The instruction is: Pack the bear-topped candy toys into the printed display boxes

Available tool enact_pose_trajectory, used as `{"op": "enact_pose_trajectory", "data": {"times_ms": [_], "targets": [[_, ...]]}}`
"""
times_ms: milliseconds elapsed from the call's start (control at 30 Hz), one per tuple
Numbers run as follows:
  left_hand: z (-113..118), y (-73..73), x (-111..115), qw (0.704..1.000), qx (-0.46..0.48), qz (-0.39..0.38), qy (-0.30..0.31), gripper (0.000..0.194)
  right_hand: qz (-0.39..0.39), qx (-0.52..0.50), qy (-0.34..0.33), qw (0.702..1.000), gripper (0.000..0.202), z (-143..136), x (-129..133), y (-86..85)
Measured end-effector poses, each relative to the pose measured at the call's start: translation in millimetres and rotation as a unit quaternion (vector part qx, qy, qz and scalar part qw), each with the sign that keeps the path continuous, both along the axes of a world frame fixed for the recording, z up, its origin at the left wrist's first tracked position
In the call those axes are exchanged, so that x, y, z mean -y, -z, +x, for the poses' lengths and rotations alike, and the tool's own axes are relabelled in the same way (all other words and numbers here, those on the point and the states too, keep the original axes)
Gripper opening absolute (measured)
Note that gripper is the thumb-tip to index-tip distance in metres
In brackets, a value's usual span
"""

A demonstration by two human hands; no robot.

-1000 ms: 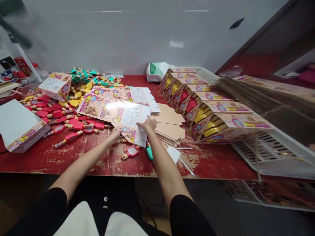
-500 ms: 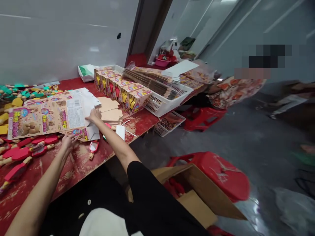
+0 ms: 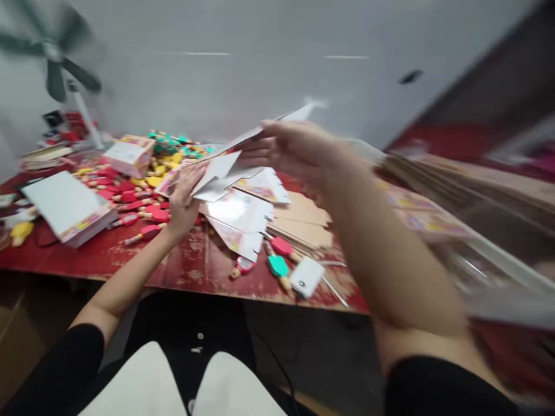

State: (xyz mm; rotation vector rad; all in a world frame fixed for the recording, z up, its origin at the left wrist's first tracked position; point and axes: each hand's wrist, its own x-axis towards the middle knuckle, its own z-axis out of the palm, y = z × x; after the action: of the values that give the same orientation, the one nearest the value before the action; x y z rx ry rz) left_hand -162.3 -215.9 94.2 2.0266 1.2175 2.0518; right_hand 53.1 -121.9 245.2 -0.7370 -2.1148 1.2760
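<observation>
Dozens of red, yellow and teal plastic toys lie left of and beyond the left hand, whose grip pinches a creased, white-faced cardboard sheet, tilted above flat printed cardboard blanks. The blurred right hand touches the sheet's upper edge, closure unclear. Both hands were lower a second ago.

Before you, table. On its left part, box; behind it, second box; toy heap mostly on right of both. In middle, flat cartons, below upper carton between your left hand and your right hand. Near front edge, loose toys. Far right, crate. Behind at left, fan.
</observation>
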Motion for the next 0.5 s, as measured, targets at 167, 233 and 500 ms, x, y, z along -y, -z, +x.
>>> {"op": "enact_pose_trajectory", "data": {"times_ms": [167, 233, 500], "targets": [[-26, -72.9, 19, 0.995, 0.079, 0.034, -0.050, 0.037, 0.352, 0.084, -0.060, 0.930, 0.076, -7, 28, -48.0], [-28, -104.7, 38, 0.994, 0.096, 0.028, -0.045, 0.040, 0.420, 0.073, -0.069, 0.902, 0.062, -11, 40, -60.0], [-26, -218.7, 110, 0.968, 0.095, -0.183, 0.145, 0.078, 0.460, -0.066, 0.000, 0.886, 0.026, -18, 39, -87.4]]}}
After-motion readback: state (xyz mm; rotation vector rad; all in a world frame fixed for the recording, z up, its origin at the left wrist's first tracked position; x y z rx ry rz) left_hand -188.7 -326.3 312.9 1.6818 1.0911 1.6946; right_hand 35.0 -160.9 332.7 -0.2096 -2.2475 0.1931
